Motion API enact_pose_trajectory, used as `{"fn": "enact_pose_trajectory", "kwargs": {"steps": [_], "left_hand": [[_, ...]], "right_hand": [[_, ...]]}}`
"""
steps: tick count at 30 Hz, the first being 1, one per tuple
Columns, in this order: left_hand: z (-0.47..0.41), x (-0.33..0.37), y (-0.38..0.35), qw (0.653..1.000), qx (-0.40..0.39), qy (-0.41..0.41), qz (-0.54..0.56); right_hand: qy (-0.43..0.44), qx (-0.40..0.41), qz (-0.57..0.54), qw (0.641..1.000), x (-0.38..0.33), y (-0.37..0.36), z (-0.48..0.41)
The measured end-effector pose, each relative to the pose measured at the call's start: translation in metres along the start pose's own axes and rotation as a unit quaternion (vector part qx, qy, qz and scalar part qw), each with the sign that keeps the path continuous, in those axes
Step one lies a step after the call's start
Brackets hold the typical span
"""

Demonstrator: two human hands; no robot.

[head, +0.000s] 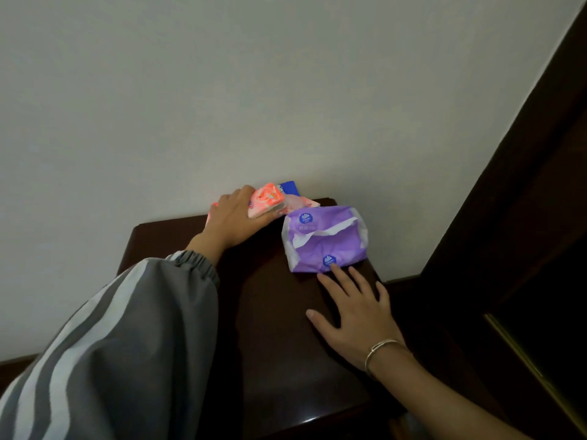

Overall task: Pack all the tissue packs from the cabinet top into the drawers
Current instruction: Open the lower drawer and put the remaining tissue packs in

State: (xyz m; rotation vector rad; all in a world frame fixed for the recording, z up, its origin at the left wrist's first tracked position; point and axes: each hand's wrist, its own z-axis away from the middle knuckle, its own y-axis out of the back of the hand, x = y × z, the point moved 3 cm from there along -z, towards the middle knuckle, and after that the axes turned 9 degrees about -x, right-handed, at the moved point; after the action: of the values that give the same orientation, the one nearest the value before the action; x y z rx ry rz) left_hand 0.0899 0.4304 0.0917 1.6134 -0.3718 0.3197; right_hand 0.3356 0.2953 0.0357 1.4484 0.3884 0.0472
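On the dark wooden cabinet top (273, 319), my left hand (233, 219) grips a small orange-pink tissue pack (266, 201) near the back wall. Behind it lie another pink pack (306, 203) and a blue pack (289, 187), both partly hidden. A large purple tissue pack (325, 239), torn open along its top, lies at the back right. My right hand (355, 312) rests flat on the cabinet top with spread fingers, one fingertip touching the purple pack's near edge. No drawer is visible.
A plain white wall (222, 90) rises right behind the cabinet. Tall dark wooden furniture (514, 217) stands close on the right, with a gold-trimmed edge (524, 360) lower down. My grey striped sleeve (127, 344) covers the lower left.
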Motion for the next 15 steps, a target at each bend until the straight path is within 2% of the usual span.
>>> {"fn": "enact_pose_trajectory", "kwargs": {"steps": [8,15], "left_hand": [[0.115,-0.023,0.018,0.995,0.051,-0.03,-0.083],[0.206,-0.036,0.019,0.996,0.082,-0.027,-0.019]], "right_hand": [[-0.005,-0.021,0.001,1.0,-0.003,0.006,0.002],[0.002,-0.012,0.008,1.0,-0.008,0.014,0.007]]}}
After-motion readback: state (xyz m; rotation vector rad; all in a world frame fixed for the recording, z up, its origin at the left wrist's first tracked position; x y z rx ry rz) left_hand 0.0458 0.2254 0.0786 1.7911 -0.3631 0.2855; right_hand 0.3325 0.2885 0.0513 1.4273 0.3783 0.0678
